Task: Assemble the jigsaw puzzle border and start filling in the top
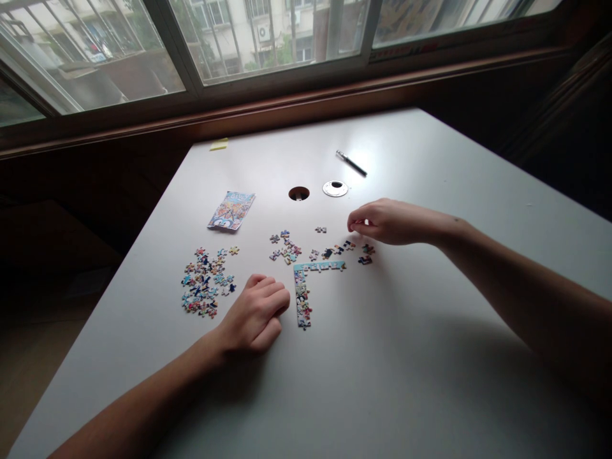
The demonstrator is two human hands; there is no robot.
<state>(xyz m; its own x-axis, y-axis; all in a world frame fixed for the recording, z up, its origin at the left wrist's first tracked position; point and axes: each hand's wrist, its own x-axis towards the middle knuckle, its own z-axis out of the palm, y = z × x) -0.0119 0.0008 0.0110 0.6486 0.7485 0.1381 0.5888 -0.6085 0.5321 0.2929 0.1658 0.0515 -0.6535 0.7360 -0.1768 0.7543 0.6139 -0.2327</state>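
Joined jigsaw pieces form an L-shaped corner, with a light blue top strip (pixel 319 266) and a multicoloured left strip (pixel 302 299). Just left of it, my left hand (pixel 258 312) rests on the table, closed into a loose fist with nothing showing in it. My right hand (pixel 382 221) is beyond the corner to the right, its fingertips pinched together; whatever they hold, if anything, is hidden. Loose jigsaw pieces (pixel 338 248) lie in a row below it, and a single small cluster (pixel 320 229) sits to its left. More pieces (pixel 289 250) are gathered behind the corner.
A larger pile of jigsaw pieces (pixel 203 287) spreads at the left of the white table (pixel 363 382). Farther back are a printed picture packet (pixel 232 211), a round cable hole (pixel 299 193), its metal cover (pixel 335 189), a pen (pixel 351 163) and a yellow sticky note (pixel 218 145).
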